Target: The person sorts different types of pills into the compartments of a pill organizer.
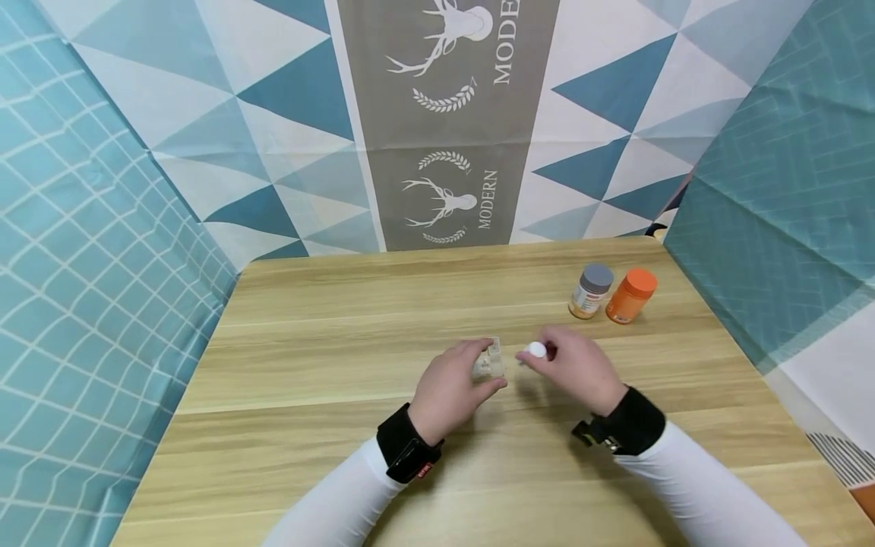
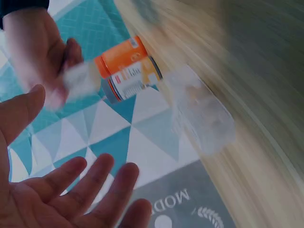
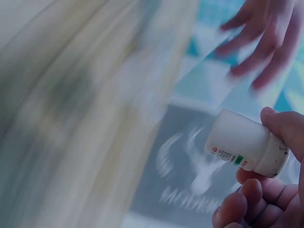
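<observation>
A small white pill bottle (image 3: 242, 140) with a printed label is in my right hand (image 1: 577, 367), pinched near one end by the thumb and fingers. In the right wrist view it lies tilted. A translucent plastic box (image 1: 493, 358) with compartments stands on the table, and tan contents show faintly through its wall in the left wrist view. My left hand (image 1: 447, 389) is beside this box, thumb and fingers spread. Its fingers (image 2: 124, 183) hold nothing, and the box (image 2: 204, 114) sits apart from them in the left wrist view.
Two jars stand at the right rear of the wooden table (image 1: 307, 342): one with a grey lid (image 1: 591, 291), the other orange (image 1: 631, 295). Patterned cloth (image 1: 444, 121) hangs behind the table, with blue cloth (image 1: 89, 266) at the left side.
</observation>
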A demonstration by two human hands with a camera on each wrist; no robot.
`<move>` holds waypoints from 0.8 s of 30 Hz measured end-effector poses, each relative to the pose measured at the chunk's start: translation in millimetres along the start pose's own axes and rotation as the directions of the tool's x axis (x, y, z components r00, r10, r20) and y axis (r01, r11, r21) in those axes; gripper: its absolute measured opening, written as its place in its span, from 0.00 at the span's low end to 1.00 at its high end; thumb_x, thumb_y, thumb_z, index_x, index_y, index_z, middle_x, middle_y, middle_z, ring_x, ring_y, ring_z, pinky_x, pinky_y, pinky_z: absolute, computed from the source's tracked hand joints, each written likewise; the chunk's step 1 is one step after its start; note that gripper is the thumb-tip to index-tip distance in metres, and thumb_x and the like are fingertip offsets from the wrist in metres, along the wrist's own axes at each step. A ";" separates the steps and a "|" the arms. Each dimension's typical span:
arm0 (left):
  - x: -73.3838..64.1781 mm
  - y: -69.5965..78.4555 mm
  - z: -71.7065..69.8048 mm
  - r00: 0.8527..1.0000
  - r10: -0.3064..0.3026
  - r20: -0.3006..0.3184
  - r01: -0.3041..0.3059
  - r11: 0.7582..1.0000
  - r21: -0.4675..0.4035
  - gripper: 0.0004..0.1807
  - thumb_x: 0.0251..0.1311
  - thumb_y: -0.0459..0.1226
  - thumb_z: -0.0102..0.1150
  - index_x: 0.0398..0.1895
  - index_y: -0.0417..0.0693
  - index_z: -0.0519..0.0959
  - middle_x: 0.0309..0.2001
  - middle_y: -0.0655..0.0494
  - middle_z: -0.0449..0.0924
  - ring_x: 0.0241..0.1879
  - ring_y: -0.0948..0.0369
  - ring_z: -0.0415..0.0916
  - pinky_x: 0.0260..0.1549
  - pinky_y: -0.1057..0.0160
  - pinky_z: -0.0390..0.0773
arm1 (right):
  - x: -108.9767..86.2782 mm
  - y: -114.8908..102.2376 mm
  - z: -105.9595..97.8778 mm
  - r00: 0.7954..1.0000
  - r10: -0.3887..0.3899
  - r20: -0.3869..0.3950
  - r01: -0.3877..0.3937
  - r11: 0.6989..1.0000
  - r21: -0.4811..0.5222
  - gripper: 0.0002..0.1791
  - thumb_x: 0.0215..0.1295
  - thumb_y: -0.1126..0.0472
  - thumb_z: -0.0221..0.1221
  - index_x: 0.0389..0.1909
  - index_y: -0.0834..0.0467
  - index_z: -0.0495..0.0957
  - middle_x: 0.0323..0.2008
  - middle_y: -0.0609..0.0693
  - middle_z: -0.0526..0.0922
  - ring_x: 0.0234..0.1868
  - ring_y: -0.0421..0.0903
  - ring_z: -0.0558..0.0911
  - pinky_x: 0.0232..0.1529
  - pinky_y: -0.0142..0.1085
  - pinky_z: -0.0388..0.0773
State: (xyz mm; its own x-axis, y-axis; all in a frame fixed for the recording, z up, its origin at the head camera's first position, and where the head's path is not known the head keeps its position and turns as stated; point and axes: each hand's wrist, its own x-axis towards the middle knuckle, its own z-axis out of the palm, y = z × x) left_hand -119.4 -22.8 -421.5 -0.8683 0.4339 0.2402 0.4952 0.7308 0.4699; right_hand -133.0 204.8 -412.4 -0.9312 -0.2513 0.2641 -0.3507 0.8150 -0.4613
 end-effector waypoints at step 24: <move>9.4 -21.0 3.1 0.988 -0.042 -0.148 0.015 0.984 -0.177 0.08 0.51 0.37 0.68 0.36 0.48 0.84 0.32 0.60 0.78 0.32 0.67 0.72 0.32 0.64 0.78 | 27.5 -56.2 38.3 0.988 -0.147 0.041 0.140 0.980 0.139 0.16 0.57 0.51 0.68 0.24 0.50 0.69 0.18 0.43 0.67 0.20 0.38 0.66 0.19 0.29 0.62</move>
State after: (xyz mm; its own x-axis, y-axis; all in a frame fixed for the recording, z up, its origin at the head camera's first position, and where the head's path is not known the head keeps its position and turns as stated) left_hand -137.9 -32.5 -431.7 -0.8829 0.3204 0.3432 0.4691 0.6322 0.6166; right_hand -142.7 132.1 -411.7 -0.8728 -0.3895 0.2941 -0.4881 0.6912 -0.5329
